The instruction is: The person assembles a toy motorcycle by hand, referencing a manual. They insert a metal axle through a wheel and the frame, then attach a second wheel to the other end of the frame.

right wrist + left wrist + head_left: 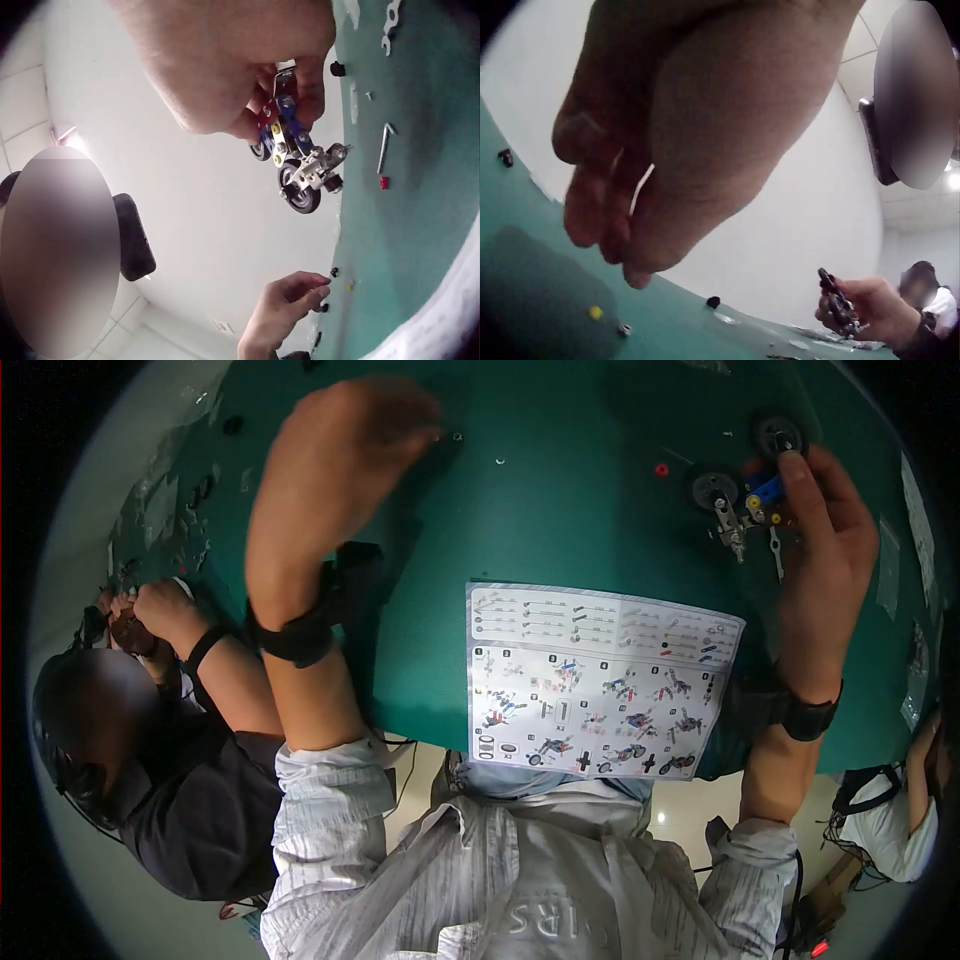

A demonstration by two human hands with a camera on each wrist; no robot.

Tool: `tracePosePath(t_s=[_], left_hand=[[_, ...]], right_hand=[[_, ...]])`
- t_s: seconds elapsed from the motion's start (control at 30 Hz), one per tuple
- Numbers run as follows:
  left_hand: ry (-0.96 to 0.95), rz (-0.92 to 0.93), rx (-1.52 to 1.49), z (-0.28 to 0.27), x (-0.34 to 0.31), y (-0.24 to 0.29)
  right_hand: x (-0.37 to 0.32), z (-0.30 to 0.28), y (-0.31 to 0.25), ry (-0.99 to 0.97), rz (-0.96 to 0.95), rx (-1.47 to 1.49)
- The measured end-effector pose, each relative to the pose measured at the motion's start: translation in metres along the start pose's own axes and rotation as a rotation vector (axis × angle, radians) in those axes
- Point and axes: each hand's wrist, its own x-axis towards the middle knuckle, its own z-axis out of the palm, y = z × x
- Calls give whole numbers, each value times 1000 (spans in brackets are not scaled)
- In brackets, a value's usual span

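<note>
My right hand (pixel 835 525) grips a small model motorcycle (pixel 289 146), thumb on one side and fingers round the other. The model has black wheels (pixel 715 488), blue and red strips, yellow spacers and a bare metal fork with screws. In the right wrist view it is lifted above the green table. My left hand (pixel 350 460) is over the table at the far left, blurred in the head view. Its fingers bend loosely downward in the left wrist view, with nothing visible between them. A small metal nut (pixel 624 330) and a yellow spacer (pixel 595 313) lie below it.
A printed instruction sheet (pixel 605 680) lies at the table's near edge. A flat wrench (pixel 390 22), a hex key (pixel 385 146) and a red spacer (pixel 384 182) lie near the right hand. Another person (pixel 150 760) sits at the left, working at the same table.
</note>
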Motion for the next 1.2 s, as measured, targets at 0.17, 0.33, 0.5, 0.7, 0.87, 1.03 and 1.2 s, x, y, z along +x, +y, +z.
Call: tracePosePath(t_s=[0.17,0.33,0.5,0.7,0.87,1.03,1.2], left_hand=[[4,90,146,17,-2,17],[160,-146,307,5,-1,1],[64,75,162,13,4,5],[66,79,282,25,5,13],[126,215,36,17,3,44],[308,551,-415,24,-6,84],[282,477,-404,36,-11,88]], right_hand=[[0,3,-1,-61,61,-26],[1,1,0,-66,66,7],[-1,1,0,-47,93,-31],[-4,10,1,-124,65,-24],[-15,26,-3,-193,84,51],[-27,45,-14,-226,132,-49],[-34,53,-22,-238,61,-206]])
